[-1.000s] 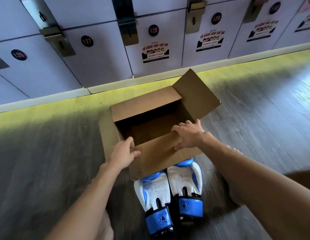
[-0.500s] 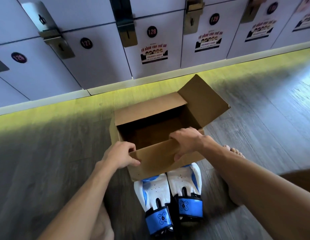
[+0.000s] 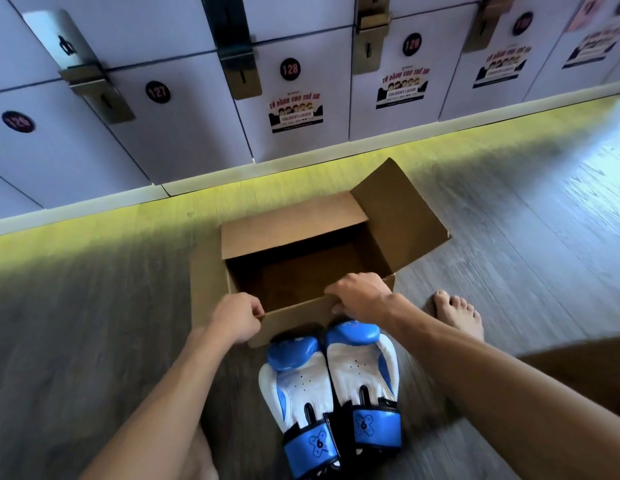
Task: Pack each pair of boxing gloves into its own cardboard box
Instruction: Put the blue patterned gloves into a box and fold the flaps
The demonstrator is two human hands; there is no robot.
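A brown cardboard box (image 3: 291, 233) stands open on the floor. Its flap at 3 o'clock slants up and outward, the one at 12 o'clock leans back, and the one at 9 o'clock hangs down the side. At its 6 o'clock lie two boxing gloves (image 3: 301, 386), side by side and touching. Their white palms face up, their blue tips meet the box's near flap, and their blue cuffs are marked 6.

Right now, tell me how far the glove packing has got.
Done: the cardboard box stands open, nothing visible inside. In hand: the left hand and right hand grip its near flap. Left: the boxing gloves lie outside, beside the box, not yet packed.
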